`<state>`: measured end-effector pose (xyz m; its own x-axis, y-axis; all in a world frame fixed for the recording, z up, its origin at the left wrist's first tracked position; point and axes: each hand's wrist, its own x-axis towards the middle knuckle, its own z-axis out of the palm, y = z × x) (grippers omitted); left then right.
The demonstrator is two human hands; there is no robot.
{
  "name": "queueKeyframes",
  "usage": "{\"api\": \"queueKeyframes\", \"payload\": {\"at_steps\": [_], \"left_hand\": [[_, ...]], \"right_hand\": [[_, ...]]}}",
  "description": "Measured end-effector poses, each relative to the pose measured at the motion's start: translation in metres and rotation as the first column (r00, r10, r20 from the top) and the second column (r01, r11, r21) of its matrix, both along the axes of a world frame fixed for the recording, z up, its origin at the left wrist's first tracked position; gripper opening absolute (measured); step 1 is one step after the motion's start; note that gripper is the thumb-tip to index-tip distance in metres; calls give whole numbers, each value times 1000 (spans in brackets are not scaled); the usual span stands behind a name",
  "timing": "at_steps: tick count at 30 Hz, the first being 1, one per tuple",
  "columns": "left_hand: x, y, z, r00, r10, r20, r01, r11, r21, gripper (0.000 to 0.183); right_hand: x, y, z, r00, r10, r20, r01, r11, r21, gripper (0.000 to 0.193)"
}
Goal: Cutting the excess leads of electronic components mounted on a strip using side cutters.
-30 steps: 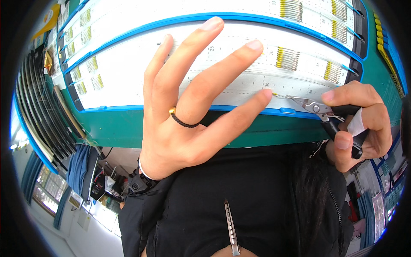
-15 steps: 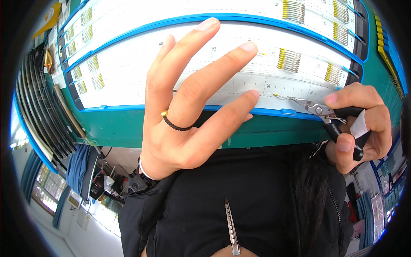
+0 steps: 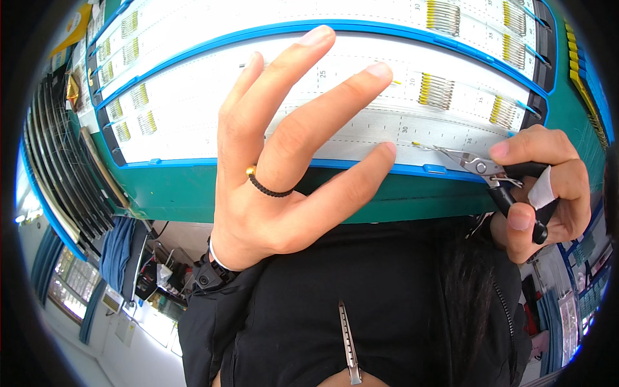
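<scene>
My left hand [image 3: 271, 187], with a black braided ring bearing a gold bead, spreads its fingers over a white board [image 3: 361, 132] edged in blue. Its thumb is hidden beneath. In my right hand [image 3: 554, 174] I grip small pliers [image 3: 480, 165] with metal jaws and black handles, a bit of white material wrapped near one handle. The jaw tips lie low over the board and meet a tiny yellow-ended piece [image 3: 416, 144]; whether they pinch it I cannot tell. Farther back on the board sits a row of thin yellow-and-silver pieces [image 3: 436, 91].
A second blue-edged board [image 3: 258, 35] lies beyond, with more such rows. The boards rest on a green table mat [image 3: 187, 197]. Dark curved strips [image 3: 68, 168] stand at the left; yellow-and-blue holders [image 3: 587, 90] are at the far right. A metal clip [image 3: 348, 342] hangs on my dark clothing.
My left hand has shifted slightly to the right, and its thumb tip has gone out of sight under the index finger. My right hand and the pliers stay almost still.
</scene>
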<state>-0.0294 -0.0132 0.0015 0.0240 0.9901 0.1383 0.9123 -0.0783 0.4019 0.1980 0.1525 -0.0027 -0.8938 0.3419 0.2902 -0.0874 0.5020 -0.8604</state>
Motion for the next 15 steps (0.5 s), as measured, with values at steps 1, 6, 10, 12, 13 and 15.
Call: {"api": "queueKeyframes", "payload": {"at_steps": [1, 6, 10, 12, 13, 15], "left_hand": [[0, 0, 0, 1000, 5, 3, -5, 1000, -10, 31], [2, 1, -3, 1000, 4, 18, -4, 1000, 23, 29], [2, 1, -5, 1000, 6, 18, -6, 1000, 15, 30], [3, 1, -4, 1000, 11, 19, -12, 1000, 20, 30], [3, 1, -4, 1000, 14, 18, -14, 1000, 22, 30], [4, 1, -3, 1000, 21, 21, -22, 1000, 13, 30]], "right_hand": [[0, 0, 0, 1000, -1, -1, 1, 1000, -5, 21], [0, 0, 0, 1000, -8, -4, 8, 1000, -4, 22], [1, -2, 0, 1000, -18, 5, 18, 1000, -12, 23], [1, -2, -1, 1000, -29, 3, 29, 999, -20, 23], [1, -2, 0, 999, -32, -1, 32, 999, -23, 24], [1, -2, 0, 999, -36, -2, 36, 999, -24, 24]]}}
